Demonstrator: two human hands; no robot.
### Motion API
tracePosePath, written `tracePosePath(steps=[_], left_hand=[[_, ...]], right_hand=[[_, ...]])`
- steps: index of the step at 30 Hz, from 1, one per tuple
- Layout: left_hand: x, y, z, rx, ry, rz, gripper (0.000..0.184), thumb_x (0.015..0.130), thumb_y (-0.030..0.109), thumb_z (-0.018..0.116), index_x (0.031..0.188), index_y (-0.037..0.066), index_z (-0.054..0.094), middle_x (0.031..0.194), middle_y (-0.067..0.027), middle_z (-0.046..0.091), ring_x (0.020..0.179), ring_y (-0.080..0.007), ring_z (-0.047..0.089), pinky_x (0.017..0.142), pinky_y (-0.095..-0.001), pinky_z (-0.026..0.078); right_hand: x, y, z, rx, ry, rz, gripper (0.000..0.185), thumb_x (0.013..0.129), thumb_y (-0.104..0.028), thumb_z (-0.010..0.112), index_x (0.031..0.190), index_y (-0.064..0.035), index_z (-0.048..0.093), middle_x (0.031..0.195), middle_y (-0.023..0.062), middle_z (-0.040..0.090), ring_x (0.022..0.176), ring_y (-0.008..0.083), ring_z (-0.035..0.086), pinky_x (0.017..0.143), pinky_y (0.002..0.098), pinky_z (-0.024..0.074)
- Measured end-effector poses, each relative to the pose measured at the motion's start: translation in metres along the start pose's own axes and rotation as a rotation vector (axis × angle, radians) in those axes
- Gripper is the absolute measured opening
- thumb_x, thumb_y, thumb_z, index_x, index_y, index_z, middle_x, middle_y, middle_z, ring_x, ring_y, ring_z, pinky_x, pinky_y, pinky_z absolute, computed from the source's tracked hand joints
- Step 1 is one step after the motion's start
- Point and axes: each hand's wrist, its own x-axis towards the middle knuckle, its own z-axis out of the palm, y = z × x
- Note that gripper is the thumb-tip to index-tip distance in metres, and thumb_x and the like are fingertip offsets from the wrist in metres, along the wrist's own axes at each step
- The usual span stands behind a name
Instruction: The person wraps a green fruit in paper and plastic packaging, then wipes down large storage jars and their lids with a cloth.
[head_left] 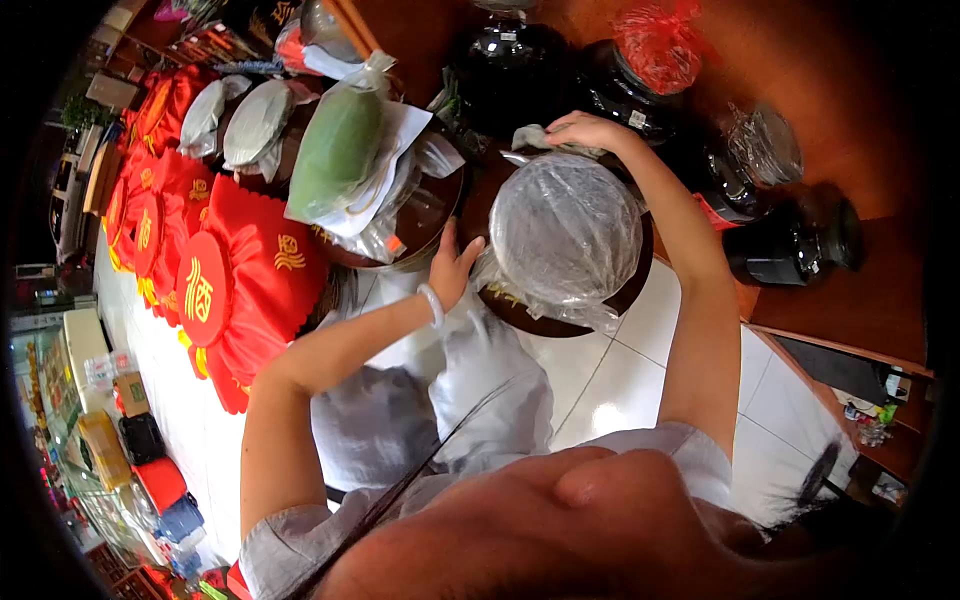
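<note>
A large dark brown jar (560,322) stands before me, its round top covered by a clear plastic-wrapped lid (568,225). At its far rim, my right hand (590,132) is closed over a greyish cloth (530,138), with the fingers partly hidden. My left hand (455,268), below a pale bracelet (432,305), has its thumb and fingers apart. It lies between this jar and the neighbouring one, near the plastic's edge; whether it presses on either jar I cannot tell. On the left neighbouring jar sits a green plastic-wrapped bundle (340,145) with white paper (385,170) under it.
Jars with red cloth covers (225,280) line the left. Two more plastic-covered lids (258,125) stand behind them. Dark glass jars (740,175) sit on a brown wooden surface (830,110) at the back and right. White floor tiles (590,385) show below.
</note>
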Motion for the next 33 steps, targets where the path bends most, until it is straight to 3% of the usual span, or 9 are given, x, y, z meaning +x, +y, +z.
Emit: tracePosePath(steps=[5,8,12,15,16,17,27,30,33], left_hand=[[0.007,0.000,-0.012,0.118,-0.085,-0.032,0.074,0.078,0.036,0.058,0.127,-0.007,0.024,0.120,-0.0256,0.042,0.113,-0.0315,0.041,0.093,-0.0308,0.033],[0.007,0.000,-0.013,0.098,-0.093,0.005,0.074,0.077,0.037,0.059,0.127,-0.007,0.025,0.119,-0.0273,0.043,0.111,-0.0337,0.043,0.091,-0.0321,0.034],[0.011,-0.021,-0.009,0.024,-0.088,0.095,0.073,0.076,0.037,0.059,0.126,-0.007,0.027,0.116,-0.0292,0.044,0.109,-0.0349,0.045,0.090,-0.0333,0.035],[0.010,-0.022,-0.014,0.008,-0.126,0.146,0.072,0.076,0.036,0.059,0.126,-0.006,0.028,0.114,-0.0296,0.046,0.107,-0.0349,0.047,0.089,-0.0334,0.036],[0.011,-0.013,-0.017,0.014,-0.184,0.044,0.071,0.078,0.031,0.059,0.126,-0.009,0.025,0.121,-0.0268,0.039,0.113,-0.0308,0.041,0.093,-0.0314,0.032],[0.013,0.000,-0.019,0.015,-0.237,-0.054,0.071,0.079,0.027,0.058,0.127,-0.011,0.022,0.128,-0.0240,0.033,0.118,-0.0266,0.035,0.096,-0.0295,0.028],[0.012,0.055,-0.045,-0.105,-0.263,0.160,0.054,0.076,0.020,0.060,0.118,-0.005,0.037,0.114,-0.0196,0.046,0.106,-0.0270,0.044,0.089,-0.0338,0.035],[0.027,0.064,-0.049,-0.246,-0.228,0.229,0.046,0.076,0.016,0.060,0.114,-0.003,0.040,0.106,-0.0148,0.049,0.096,-0.0220,0.047,0.084,-0.0304,0.038],[0.032,0.069,-0.054,-0.404,-0.184,0.231,0.039,0.077,0.010,0.058,0.111,-0.001,0.042,0.102,-0.0101,0.050,0.092,-0.0164,0.048,0.082,-0.0265,0.039]], right_hand=[[-0.042,0.071,-0.008,-0.088,0.183,0.106,0.038,0.079,-0.030,0.049,0.100,0.0003,0.059,0.095,0.0111,0.061,0.087,0.0194,0.054,0.077,0.0317,0.0412],[-0.118,0.157,0.041,0.905,0.272,0.307,0.038,0.085,-0.030,0.038,0.098,0.0015,0.056,0.089,0.0149,0.061,0.083,0.0209,0.058,0.074,0.0350,0.0479],[-0.204,0.240,0.204,0.232,0.508,0.411,0.027,0.074,-0.017,0.049,0.090,0.0009,0.059,0.083,0.0129,0.061,0.075,0.0232,0.057,0.069,0.0323,0.0451],[-0.261,0.209,0.234,0.353,0.946,0.608,0.035,0.069,-0.009,0.053,0.102,0.0026,0.055,0.088,0.0133,0.061,0.075,0.0221,0.057,0.069,0.0294,0.0450],[-0.283,0.202,0.230,0.845,1.163,0.278,0.040,0.070,-0.007,0.055,0.110,0.0017,0.051,0.092,0.0136,0.059,0.080,0.0200,0.057,0.071,0.0280,0.0451],[-0.298,0.133,0.199,0.879,1.260,0.280,0.039,0.071,-0.004,0.057,0.109,0.0028,0.052,0.094,0.0122,0.058,0.083,0.0181,0.055,0.073,0.0267,0.0445],[-0.255,-0.118,0.080,0.590,1.344,-0.184,0.023,0.075,-0.018,0.063,0.094,-0.0046,0.062,0.087,0.0022,0.061,0.077,0.0092,0.054,0.071,0.0225,0.0415],[-0.196,-0.108,0.098,0.300,1.121,-0.147,0.048,0.067,-0.036,0.068,0.100,-0.0032,0.058,0.091,0.0099,0.061,0.084,0.0193,0.057,0.076,0.0296,0.0433],[-0.182,-0.088,0.117,-0.164,0.713,0.042,0.072,0.062,-0.055,0.065,0.111,-0.0042,0.054,0.129,0.0185,0.035,0.113,0.0285,0.040,0.095,0.0349,0.0300]])
